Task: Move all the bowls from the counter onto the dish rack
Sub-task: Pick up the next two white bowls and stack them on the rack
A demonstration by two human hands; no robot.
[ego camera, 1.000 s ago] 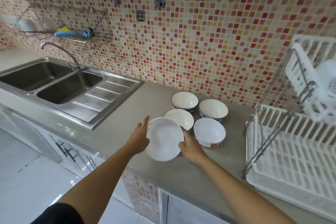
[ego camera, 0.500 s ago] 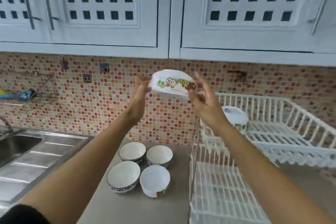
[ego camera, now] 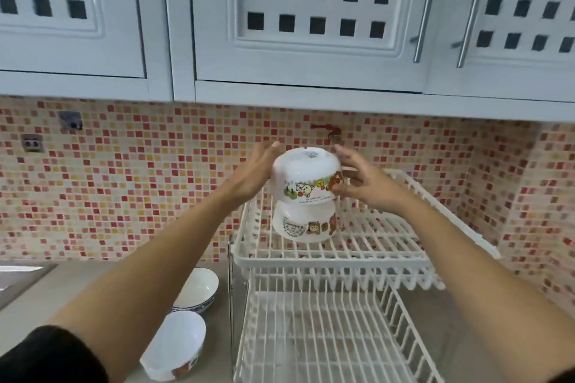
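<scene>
Head view: at frame centre we hold a white bowl [ego camera: 303, 176] upside down, its rim band printed with cartoon bears and apples. Our left hand [ego camera: 254, 172] presses its left wall with flat fingers, and our right hand [ego camera: 362, 182] curls fingers round its right wall. It sits on a second upturned bowl [ego camera: 301, 225] of the same print, which rests on the top tier of the white rack [ego camera: 342, 253]. At lower left, two more bowls stay on the surface [ego camera: 77, 281]: a blue-trimmed bowl [ego camera: 196, 288] and, nearer us, a tilted bowl [ego camera: 175, 346]. White cupboards [ego camera: 311, 15] hang above.
</scene>
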